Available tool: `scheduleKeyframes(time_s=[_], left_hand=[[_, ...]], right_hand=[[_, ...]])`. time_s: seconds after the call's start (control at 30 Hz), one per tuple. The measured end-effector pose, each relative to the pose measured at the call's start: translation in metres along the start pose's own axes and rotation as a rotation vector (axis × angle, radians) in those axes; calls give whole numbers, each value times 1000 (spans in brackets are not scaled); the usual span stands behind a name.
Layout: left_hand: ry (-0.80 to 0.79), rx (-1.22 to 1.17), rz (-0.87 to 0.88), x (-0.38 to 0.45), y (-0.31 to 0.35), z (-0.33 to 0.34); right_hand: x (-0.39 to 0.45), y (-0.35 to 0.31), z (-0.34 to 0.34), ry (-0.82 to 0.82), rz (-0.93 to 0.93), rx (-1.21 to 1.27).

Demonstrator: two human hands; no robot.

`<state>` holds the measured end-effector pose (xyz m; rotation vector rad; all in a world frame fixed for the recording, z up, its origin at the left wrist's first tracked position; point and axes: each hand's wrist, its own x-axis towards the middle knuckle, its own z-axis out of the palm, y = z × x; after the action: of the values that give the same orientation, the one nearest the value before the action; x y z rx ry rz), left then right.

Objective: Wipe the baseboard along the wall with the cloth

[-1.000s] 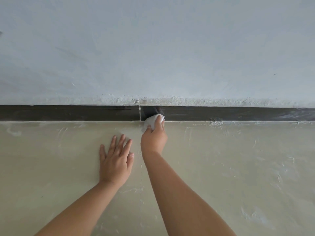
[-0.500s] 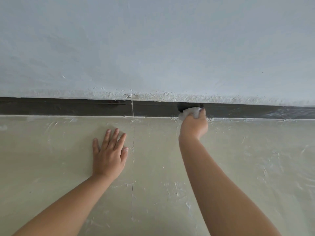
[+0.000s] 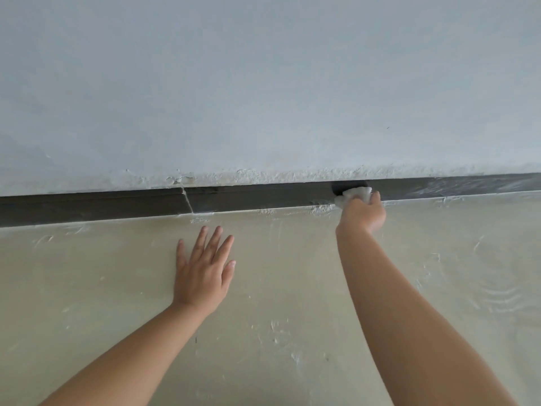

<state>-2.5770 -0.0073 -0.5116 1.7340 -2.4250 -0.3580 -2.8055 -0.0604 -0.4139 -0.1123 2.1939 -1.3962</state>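
Right of the baseboard (image 3: 248, 199) joint, our right hand (image 3: 364, 213) pinches the cloth (image 3: 355, 194); left hand (image 3: 203, 273) lies spread. Loosening could drop the cloth.

Apparently open floor (image 3: 292, 288) beside baseboard (image 3: 263, 197)

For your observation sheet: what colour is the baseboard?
Dark grey strip of baseboard; head view.

White cloth (image 3: 354, 195) (bunched) against dark baseboard (image 3: 248, 197)
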Motion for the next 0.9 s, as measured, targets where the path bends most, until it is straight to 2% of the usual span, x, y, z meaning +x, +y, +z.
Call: scheduleKeyframes(time_s=[0.13,0.3,0.57,0.67,0.73,0.9], left_hand=[[-52,4,59,10,22,6],[-163,22,132,31,56,12],[-176,-97,282,56,107,25],[-147,-133,309,71,123,29],[-176,-113,313,81,137,29],[-211,-47,333,89,172,34]], right_hand=[[48,-2,-43,93,-132,-206],[58,9,-72,12,-204,-360],[86,-13,-111,-9,-369,-540],[100,-20,-137,77,-441,-523],[112,-21,-152,102,-420,-474],[139,-12,-185,-16,-333,-441]])
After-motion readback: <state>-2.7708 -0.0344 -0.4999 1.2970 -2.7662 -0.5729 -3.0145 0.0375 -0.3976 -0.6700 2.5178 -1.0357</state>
